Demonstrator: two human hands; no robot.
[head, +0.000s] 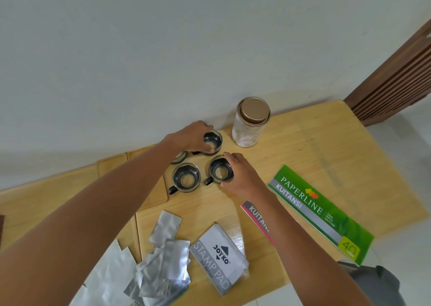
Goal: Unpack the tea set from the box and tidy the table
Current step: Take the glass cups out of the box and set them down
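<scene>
Several small glass cups with black handles stand near the wall on the wooden table (291, 156). My left hand (191, 137) grips the far cup (213, 141) from its left side. My right hand (240, 172) grips the near right cup (220, 170) by its rim, fingers on its right side. A third cup (186, 177) stands free to the left of it, on the corner of a wooden tray. A fourth cup (179, 157) is mostly hidden under my left wrist.
A round tin with a gold lid (250, 124) stands right of the cups. A green Paperline receipt book (319, 212) and a pink one (256, 219) lie at the right. A grey stamp pad box (219, 255) and several silver foil pouches (161, 254) lie in front. Wooden trays (112, 165) sit at left.
</scene>
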